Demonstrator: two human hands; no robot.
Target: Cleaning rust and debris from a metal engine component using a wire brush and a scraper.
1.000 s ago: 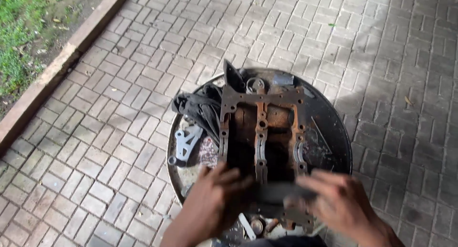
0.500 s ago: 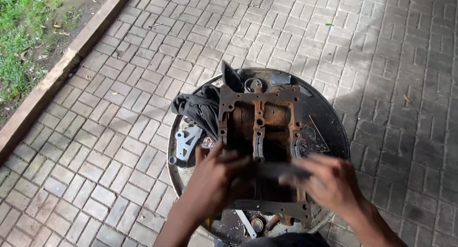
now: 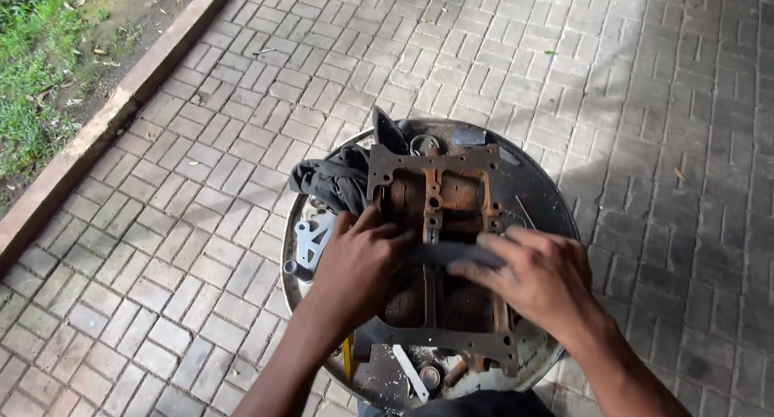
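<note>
Two sets of fingers [image 3: 484, 260] curl shut on a flat dark tool [image 3: 447, 254], left hand [image 3: 359, 264] and right hand [image 3: 540, 276] now further up the rusty engine block [image 3: 439, 195], working its top face inside the round metal basin [image 3: 540, 199]

Rusty engine block [image 3: 442, 199] in round pan [image 3: 540, 193]

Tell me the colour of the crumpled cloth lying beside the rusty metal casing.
Dark grey, almost black; the crumpled cloth shows best in the head view.
</note>
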